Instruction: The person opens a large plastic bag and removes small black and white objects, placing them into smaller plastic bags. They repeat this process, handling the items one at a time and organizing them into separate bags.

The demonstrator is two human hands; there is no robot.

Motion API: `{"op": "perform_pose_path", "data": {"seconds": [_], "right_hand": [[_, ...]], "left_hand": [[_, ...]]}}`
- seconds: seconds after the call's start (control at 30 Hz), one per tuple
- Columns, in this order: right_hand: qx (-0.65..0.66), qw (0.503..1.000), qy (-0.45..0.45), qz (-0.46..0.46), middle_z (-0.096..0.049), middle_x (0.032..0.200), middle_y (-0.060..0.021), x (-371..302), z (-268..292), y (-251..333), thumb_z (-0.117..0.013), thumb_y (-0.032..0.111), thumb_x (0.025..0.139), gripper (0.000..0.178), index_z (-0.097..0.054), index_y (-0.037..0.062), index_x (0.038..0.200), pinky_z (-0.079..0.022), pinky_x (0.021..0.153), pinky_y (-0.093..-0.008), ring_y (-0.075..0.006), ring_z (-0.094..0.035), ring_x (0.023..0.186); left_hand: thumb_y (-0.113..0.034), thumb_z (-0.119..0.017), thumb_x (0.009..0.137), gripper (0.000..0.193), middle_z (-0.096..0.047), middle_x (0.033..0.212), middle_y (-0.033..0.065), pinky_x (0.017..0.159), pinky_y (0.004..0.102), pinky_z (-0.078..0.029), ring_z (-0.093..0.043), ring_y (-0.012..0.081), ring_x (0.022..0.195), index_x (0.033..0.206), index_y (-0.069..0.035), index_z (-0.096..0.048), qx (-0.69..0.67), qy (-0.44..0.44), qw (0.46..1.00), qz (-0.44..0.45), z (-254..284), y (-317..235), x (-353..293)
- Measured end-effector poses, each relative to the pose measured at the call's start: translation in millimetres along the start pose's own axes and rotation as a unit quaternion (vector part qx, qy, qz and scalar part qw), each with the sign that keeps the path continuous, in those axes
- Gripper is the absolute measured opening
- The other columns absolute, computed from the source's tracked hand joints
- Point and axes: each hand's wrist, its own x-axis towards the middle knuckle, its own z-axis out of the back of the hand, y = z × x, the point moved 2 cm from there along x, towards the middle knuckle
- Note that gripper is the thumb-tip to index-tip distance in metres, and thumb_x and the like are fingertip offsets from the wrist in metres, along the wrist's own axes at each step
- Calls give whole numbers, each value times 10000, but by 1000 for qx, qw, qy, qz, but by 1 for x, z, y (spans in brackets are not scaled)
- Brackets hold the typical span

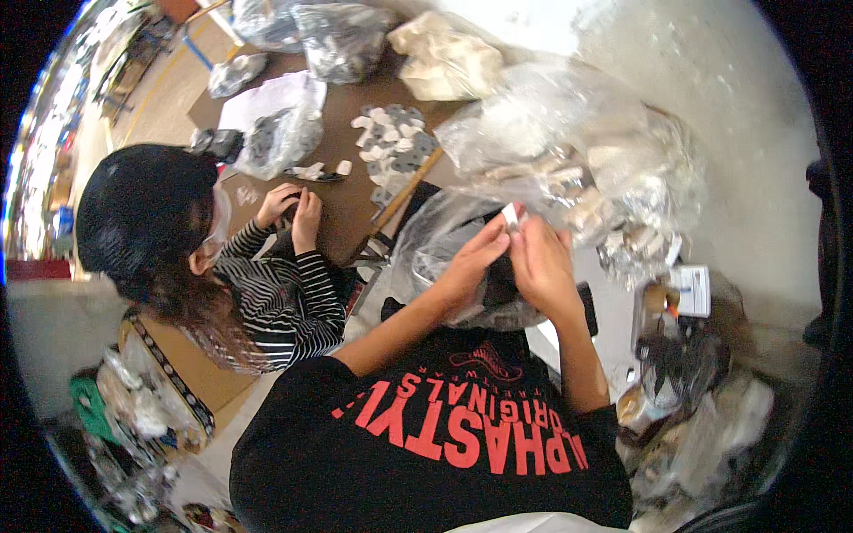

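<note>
A small white piece (pixel 512 214), too small to name by kind, is pinched at the fingertips of both hands. My left hand (pixel 478 252) comes at it from the left, thumb and fingers pressed together. Closed on the same piece, my right hand (pixel 542 266) touches the left one at the fingertips. Beneath them a clear plastic bag (pixel 418 244) gapes open around my lap, and its contents are largely hidden by my hands. A larger clear bag (pixel 569 115) filled with pale pieces lies just beyond my right hand.
To my left, a person in a black cap (pixel 147 209) and striped sleeves handles a small dark thing at a brown table (pixel 342 213). Grey and white flat pieces (pixel 391 147) are heaped on it. Filled bags (pixel 342 44) stand behind; a box (pixel 653 306) and more bags sit at right.
</note>
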Motion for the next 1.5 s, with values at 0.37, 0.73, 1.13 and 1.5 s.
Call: {"op": "perform_pose_path", "data": {"seconds": [0.37,0.73,1.13,1.5], "right_hand": [[32,994,21,105,-439,1608,-207,6,28,-1,-586,35,910,725,-383,41,1607,-373,1164,-531,-437,-472,1373],[-78,989,37,120,-549,1513,-54,4,15,-7,-683,197,925,201,-725,90,1089,-312,1199,-561,-333,-447,1428],[-62,997,14,38,-620,1052,-92,4,-9,-1,-547,230,1029,172,-641,86,1031,-348,1027,-560,-322,-550,1081],[-8,999,36,-17,-632,1028,-100,9,-7,-14,-481,282,1080,259,-646,97,1006,-337,1007,-556,-333,-567,1059]], "left_hand": [[-260,-581,1113,281,-739,1092,29,970,296,-462,-628,106,1027,1096,-11,-710,160,-31,985,-55,18,0,3],[-254,-556,1106,271,-635,908,33,842,340,-461,-567,167,904,1002,-29,-665,415,53,907,-49,33,-25,5],[-238,-586,1102,288,-696,1139,37,1016,294,-455,-615,130,1093,1240,-1,-672,-1,-122,992,-16,15,1,-1],[-128,-527,1071,420,-658,1378,83,1149,339,-391,-583,177,1290,1464,12,-577,-55,-56,996,-47,12,1,-3]]}}
